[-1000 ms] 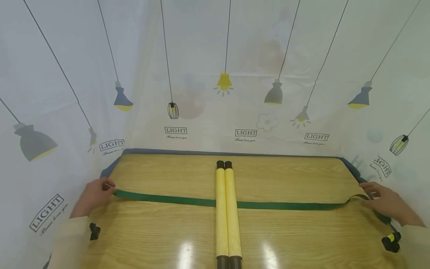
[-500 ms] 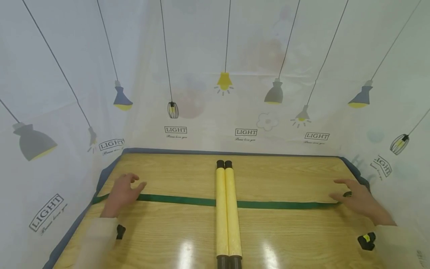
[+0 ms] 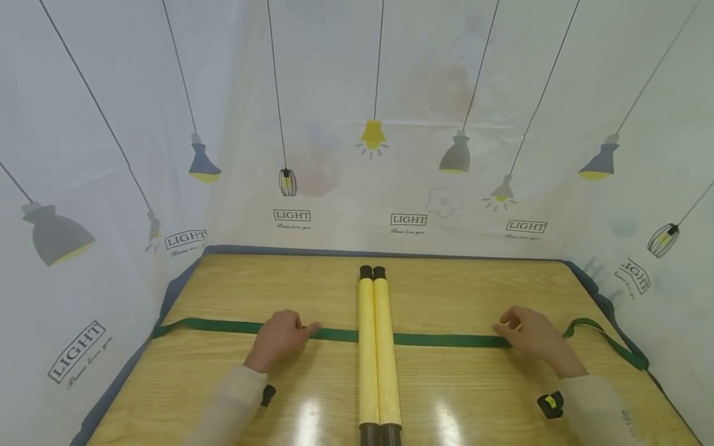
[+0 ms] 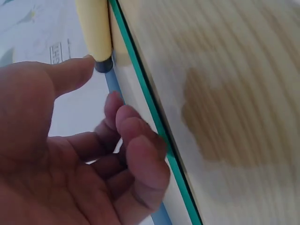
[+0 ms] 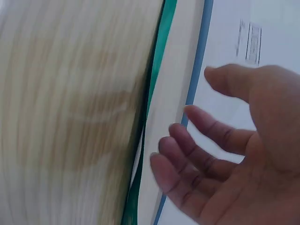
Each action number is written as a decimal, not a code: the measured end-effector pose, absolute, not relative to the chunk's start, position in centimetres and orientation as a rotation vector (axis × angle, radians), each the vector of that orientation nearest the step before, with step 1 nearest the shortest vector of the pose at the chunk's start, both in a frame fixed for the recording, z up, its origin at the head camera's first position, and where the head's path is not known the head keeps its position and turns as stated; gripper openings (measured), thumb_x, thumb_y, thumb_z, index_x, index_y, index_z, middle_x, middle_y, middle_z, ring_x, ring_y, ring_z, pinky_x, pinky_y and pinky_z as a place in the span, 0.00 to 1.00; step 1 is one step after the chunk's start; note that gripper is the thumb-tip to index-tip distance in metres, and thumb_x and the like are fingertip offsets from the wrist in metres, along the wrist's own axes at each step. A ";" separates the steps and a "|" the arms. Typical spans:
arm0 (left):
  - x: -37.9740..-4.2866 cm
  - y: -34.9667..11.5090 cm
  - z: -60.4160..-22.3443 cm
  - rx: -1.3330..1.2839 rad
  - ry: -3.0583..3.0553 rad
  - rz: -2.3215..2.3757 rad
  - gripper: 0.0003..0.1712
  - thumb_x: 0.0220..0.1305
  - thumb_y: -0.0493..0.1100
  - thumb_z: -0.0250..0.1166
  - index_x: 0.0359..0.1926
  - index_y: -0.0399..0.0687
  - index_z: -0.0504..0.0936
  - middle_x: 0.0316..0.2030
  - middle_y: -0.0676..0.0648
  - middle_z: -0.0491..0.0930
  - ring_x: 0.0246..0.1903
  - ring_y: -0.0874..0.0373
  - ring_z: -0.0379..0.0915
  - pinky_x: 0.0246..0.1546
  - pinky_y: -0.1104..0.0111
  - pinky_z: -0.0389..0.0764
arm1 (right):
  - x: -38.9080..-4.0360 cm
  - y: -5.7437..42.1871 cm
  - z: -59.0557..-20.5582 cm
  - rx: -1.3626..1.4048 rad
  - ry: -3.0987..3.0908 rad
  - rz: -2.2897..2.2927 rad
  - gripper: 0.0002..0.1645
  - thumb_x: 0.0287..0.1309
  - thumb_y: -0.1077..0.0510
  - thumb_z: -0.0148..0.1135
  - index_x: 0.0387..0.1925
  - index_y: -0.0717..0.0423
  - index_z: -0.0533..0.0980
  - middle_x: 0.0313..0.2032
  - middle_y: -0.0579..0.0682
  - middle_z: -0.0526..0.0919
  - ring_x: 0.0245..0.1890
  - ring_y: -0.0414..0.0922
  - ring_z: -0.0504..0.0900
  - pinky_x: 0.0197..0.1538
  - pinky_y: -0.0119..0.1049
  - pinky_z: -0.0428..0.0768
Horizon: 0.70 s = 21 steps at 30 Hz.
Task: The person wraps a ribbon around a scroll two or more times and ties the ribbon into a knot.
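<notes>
Two yellow rolls with dark ends, like scrolls [image 3: 368,359], lie side by side down the middle of the table. A green ribbon [image 3: 446,340] runs crosswise, passing out of sight at the rolls. My left hand [image 3: 281,339] hovers over the ribbon left of the rolls, its fingers loosely bent with nothing between them in the left wrist view, where one yellow roll [image 4: 96,30] appears beyond the thumb. On the right, my right hand [image 3: 532,334] is above the ribbon, thumb and fingers apart and holding nothing in the right wrist view. Whether either hand touches the ribbon, I cannot tell.
The wood-grain table [image 3: 474,288] has a blue edge [image 3: 312,251]. White sheeting [image 3: 334,74] printed with lamps rises behind and at both sides. Toward the right edge, the ribbon's end section [image 3: 608,347] curls up and bends. Black wrist-worn devices [image 3: 551,404] show below the hands.
Both hands have let go of the ribbon's ends and moved inward toward the rolls. The ribbon now lies across the table to both side edges. The rolls have stayed put.
</notes>
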<state>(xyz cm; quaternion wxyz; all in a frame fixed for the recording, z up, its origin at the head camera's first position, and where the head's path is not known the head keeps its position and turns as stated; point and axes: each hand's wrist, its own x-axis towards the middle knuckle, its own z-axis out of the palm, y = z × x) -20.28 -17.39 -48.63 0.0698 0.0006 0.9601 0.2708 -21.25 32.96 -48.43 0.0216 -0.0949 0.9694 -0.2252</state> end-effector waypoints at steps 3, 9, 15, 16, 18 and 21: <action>-20.2 -16.3 -49.0 -0.029 2.890 0.704 0.34 0.65 0.68 0.59 0.13 0.53 0.59 0.11 0.55 0.51 0.12 0.64 0.44 0.12 0.74 0.48 | -21.0 31.4 -48.5 -0.181 2.936 -0.664 0.26 0.67 0.39 0.56 0.33 0.59 0.79 0.28 0.50 0.79 0.28 0.45 0.76 0.30 0.41 0.76; -20.5 -15.5 -49.4 -0.122 2.910 0.531 0.34 0.62 0.71 0.59 0.14 0.52 0.62 0.12 0.55 0.51 0.13 0.64 0.43 0.13 0.73 0.46 | -20.4 29.2 -49.1 -0.041 2.843 -0.617 0.36 0.66 0.31 0.51 0.10 0.48 0.62 0.11 0.41 0.59 0.13 0.38 0.57 0.18 0.30 0.59; -21.0 -15.4 -49.3 -0.130 2.891 0.502 0.34 0.62 0.68 0.61 0.14 0.53 0.60 0.12 0.55 0.50 0.13 0.64 0.42 0.13 0.73 0.45 | -20.1 28.0 -49.3 -0.028 2.850 -0.559 0.34 0.65 0.32 0.53 0.12 0.48 0.61 0.13 0.42 0.57 0.14 0.37 0.54 0.17 0.27 0.54; -21.1 -15.4 -49.2 -0.131 2.885 0.500 0.34 0.62 0.67 0.62 0.14 0.53 0.60 0.12 0.55 0.50 0.13 0.64 0.42 0.13 0.73 0.45 | -20.1 27.9 -49.2 -0.032 2.848 -0.563 0.33 0.66 0.34 0.54 0.13 0.48 0.61 0.13 0.42 0.57 0.14 0.37 0.54 0.17 0.27 0.54; -21.3 -15.4 -49.1 -0.128 2.873 0.483 0.34 0.63 0.66 0.62 0.13 0.52 0.60 0.11 0.55 0.50 0.13 0.64 0.43 0.13 0.74 0.45 | -20.1 27.7 -49.2 -0.048 2.845 -0.568 0.32 0.67 0.37 0.54 0.13 0.48 0.61 0.13 0.42 0.57 0.14 0.37 0.55 0.17 0.27 0.55; -21.6 -15.3 -49.1 -0.112 2.862 0.478 0.33 0.63 0.63 0.63 0.11 0.53 0.61 0.10 0.56 0.51 0.11 0.65 0.45 0.12 0.74 0.47 | -20.3 27.4 -49.2 -0.075 2.840 -0.577 0.31 0.68 0.41 0.54 0.13 0.48 0.61 0.13 0.42 0.57 0.14 0.37 0.54 0.17 0.26 0.55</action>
